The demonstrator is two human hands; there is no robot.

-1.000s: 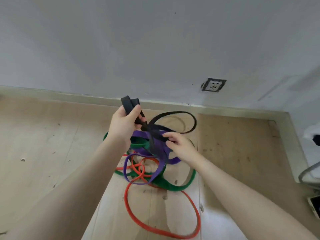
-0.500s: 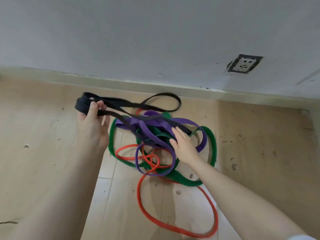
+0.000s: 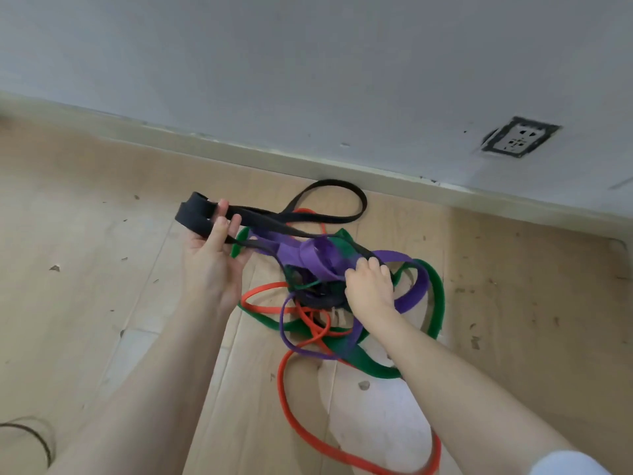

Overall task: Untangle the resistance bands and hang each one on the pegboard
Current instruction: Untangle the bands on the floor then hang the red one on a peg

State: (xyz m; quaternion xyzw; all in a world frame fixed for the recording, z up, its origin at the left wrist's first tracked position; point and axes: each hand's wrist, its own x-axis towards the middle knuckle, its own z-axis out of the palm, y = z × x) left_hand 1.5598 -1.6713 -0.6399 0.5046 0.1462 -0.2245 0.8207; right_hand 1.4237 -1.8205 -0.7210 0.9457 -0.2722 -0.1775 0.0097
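A tangle of resistance bands lies on the wooden floor near the wall. My left hand (image 3: 212,255) grips one end of the black band (image 3: 329,219), stretched up and left from the pile. The black band's far loop lies by the skirting board. My right hand (image 3: 370,286) presses down on the knot, fingers curled into the purple band (image 3: 315,258) and dark strands. A green band (image 3: 436,303) curves around the right of the pile. The red band (image 3: 287,399) loops toward me across the floor. No pegboard is in view.
A grey wall with a skirting board (image 3: 239,152) runs behind the pile. A wall socket (image 3: 519,137) sits at the upper right. Small bits of debris dot the floor (image 3: 85,303). A thin dark loop (image 3: 37,437) lies at the lower left.
My left hand has pulled the black band's end away to the left, stretching it from the pile. My right hand has dropped onto the knot and now curls into it.
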